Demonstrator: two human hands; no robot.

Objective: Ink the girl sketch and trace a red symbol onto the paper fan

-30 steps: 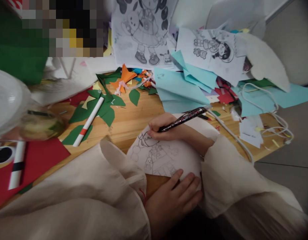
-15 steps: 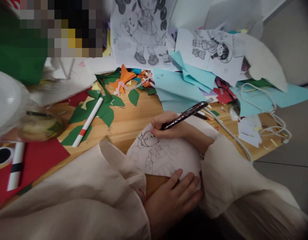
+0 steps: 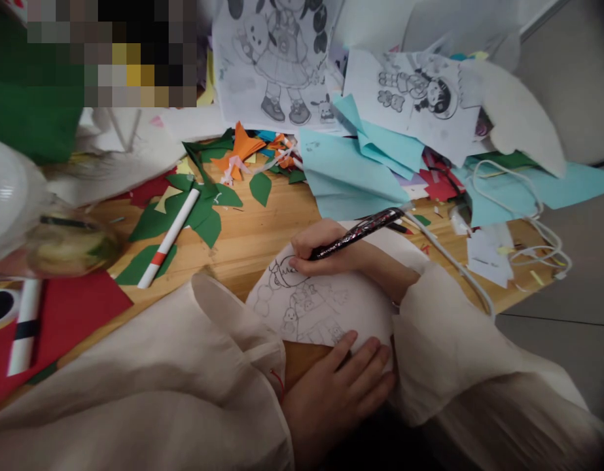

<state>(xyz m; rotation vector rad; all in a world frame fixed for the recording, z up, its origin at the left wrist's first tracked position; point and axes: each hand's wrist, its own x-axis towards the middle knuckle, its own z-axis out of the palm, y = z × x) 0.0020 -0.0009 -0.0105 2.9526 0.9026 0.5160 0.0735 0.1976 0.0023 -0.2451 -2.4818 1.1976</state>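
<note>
Near the table's front edge lies a white paper [image 3: 267,320] with a rounded edge and a line drawing of a figure; the head has dark lines, the body fainter ones. My right hand [image 3: 331,248] is closed round a dark, shiny patterned pen [image 3: 365,232], resting on the paper over the drawn head. The pen's tip is hidden behind the fingers. My left hand [image 3: 341,386] lies with fingers spread on the paper's lower right part and holds nothing else.
A white marker [image 3: 169,239] lies on green paper leaves [image 3: 208,226]. Another marker [image 3: 24,327] rests on red paper [image 3: 86,314]. Light-blue paper [image 3: 345,173], printed drawings [image 3: 282,72] and orange scraps [image 3: 240,147] are behind; a white cable [image 3: 459,268] runs right. Plastic containers [image 3: 12,203] stand left.
The view has shifted slightly, so objects at the left sit a little further left. My right hand and the pen have moved slightly left; my left hand stays on the paper.
</note>
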